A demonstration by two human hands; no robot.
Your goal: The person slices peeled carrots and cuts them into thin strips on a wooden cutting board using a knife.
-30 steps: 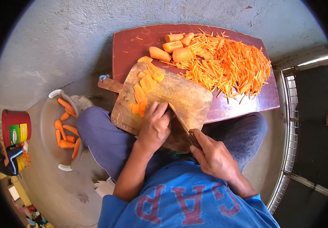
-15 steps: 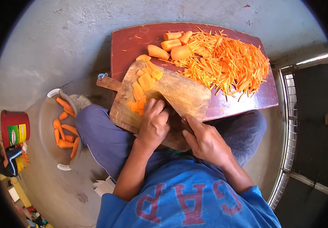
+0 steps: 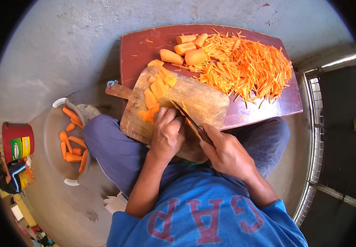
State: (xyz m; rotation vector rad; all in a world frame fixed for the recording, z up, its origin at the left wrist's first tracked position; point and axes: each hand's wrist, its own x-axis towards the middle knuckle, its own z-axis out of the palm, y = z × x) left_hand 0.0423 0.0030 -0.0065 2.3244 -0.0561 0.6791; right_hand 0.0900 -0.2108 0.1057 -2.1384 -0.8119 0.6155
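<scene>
My right hand (image 3: 229, 154) is closed round the handle of a kitchen knife (image 3: 192, 122), whose blade slants over the wooden cutting board (image 3: 204, 99). Just left of the blade, my left hand (image 3: 167, 131) presses curled fingers down on the board. Whatever lies under those fingers is hidden. Flat carrot slices (image 3: 159, 88) run up the board's left side, some close to my left knuckles. A few thin orange strips lie near the blade. The board rests partly on my lap and partly against the red table.
On the red table (image 3: 145, 41) are a large heap of carrot strips (image 3: 256, 68) and several peeled carrot chunks (image 3: 171, 57). A basin (image 3: 52, 140) of whole carrots (image 3: 73, 157) stands on the floor at left, beside a red bucket (image 3: 15, 133). Another person's sleeve shows at far left.
My right hand has shifted slightly up and right, and the knife has turned, so its blade now looks narrower. My left hand has hardly moved.
</scene>
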